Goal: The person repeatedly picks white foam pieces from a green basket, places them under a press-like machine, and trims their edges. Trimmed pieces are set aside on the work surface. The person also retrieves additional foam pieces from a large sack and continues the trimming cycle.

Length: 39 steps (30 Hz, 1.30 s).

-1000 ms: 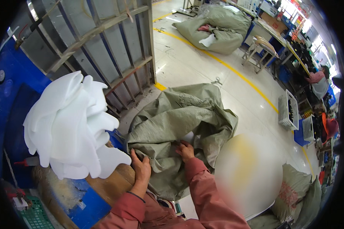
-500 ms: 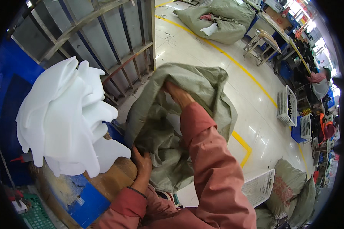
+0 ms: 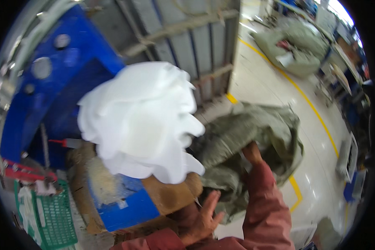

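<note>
A grey-green woven sack stands with its mouth loosely gathered on the floor in front of me. My right hand is at a fold of its mouth, closed on the fabric; the fingertips are hidden by the fold. My left hand is off the sack, its fingers spread, beside the near edge of a cardboard box. On that box rests a big stack of white, curved foam-like sheets with rounded lobes.
Left of the box are a blue panel, a bottle with a red nozzle and a green plastic basket. A metal-framed partition rises behind the stack. Another full sack lies far right, past a yellow floor line.
My left hand has let go of the sack and drawn back toward me, fingers spreading. My view has swung left, so the stack and sack appear further right. My right hand remains at the sack.
</note>
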Available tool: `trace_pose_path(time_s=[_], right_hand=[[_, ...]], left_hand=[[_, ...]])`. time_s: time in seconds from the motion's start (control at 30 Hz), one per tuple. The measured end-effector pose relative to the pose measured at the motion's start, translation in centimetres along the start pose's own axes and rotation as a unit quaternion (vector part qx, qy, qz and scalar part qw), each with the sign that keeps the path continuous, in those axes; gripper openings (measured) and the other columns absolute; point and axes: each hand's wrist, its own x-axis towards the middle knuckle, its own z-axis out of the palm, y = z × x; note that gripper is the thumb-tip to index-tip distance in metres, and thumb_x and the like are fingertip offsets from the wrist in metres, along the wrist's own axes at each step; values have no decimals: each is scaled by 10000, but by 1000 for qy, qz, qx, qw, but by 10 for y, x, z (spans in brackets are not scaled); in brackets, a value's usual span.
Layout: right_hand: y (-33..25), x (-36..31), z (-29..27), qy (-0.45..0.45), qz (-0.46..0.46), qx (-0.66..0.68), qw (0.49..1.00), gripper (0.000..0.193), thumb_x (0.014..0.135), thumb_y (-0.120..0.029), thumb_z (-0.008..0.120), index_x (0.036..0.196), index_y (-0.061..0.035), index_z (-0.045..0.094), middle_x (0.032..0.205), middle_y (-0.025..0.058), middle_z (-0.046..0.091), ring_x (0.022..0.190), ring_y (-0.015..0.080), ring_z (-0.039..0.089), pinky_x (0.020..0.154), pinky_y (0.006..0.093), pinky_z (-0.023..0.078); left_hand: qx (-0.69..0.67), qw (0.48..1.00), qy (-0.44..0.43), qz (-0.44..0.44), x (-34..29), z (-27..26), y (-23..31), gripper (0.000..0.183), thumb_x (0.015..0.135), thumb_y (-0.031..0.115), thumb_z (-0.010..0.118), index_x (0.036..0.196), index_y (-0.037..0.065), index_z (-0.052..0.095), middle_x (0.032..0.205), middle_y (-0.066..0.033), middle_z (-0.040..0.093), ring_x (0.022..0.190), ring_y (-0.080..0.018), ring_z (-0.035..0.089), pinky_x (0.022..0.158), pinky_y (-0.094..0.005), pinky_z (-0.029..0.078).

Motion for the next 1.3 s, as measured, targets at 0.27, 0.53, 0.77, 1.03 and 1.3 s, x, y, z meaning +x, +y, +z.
trace_pose_path(time_s=[0.27, 0.53, 0.77, 1.03, 1.3], right_hand=[[-39, -144, 1, 140, 50, 28, 989, 318, 928, -235, 669, 1101, 25, 726, 980, 129, 749, 884, 196, 679, 838, 347, 542], [-76, -260, 11, 98, 125, 198, 967, 250, 988, -137, 646, 1184, 10, 695, 1035, 93, 750, 876, 156, 704, 775, 303, 573], [-41, -370, 104, -38, 326, 173, 929, 321, 979, -226, 676, 1192, 13, 696, 1100, 113, 729, 1006, 248, 718, 817, 363, 598], [-3, -394, 200, -146, 392, 124, 900, 324, 983, -232, 675, 1199, 9, 699, 1105, 108, 732, 1006, 240, 717, 828, 359, 595], [-11, -357, 222, -135, 430, 125, 884, 327, 987, -239, 675, 1205, 4, 702, 1109, 103, 734, 1006, 233, 716, 840, 355, 592]], left_hand=[[-126, 989, -72, -33, -51, -33, 25, 630, 1019, 112, 641, 1577, 25, 361, 1618, -183, 357, 1375, -267, 541, 1069, -367, 524], [-213, 975, -65, 14, -157, -93, -13, 546, 1053, 85, 590, 1565, 36, 407, 1498, -99, 547, 1287, -193, 604, 1085, -337, 483], [-290, 930, 186, -127, -352, -152, -68, 371, 1070, 111, 561, 1423, -1, 553, 1262, -123, 695, 1122, -216, 684, 978, -325, 543], [-140, 831, 412, -347, -486, -114, -206, 359, 1067, 217, 561, 1307, -47, 598, 1183, -172, 717, 996, -220, 722, 848, -348, 589], [-179, 783, 365, -471, -458, -121, -250, 352, 1058, 238, 565, 1272, -35, 623, 1163, -167, 724, 984, -241, 722, 847, -364, 586]])
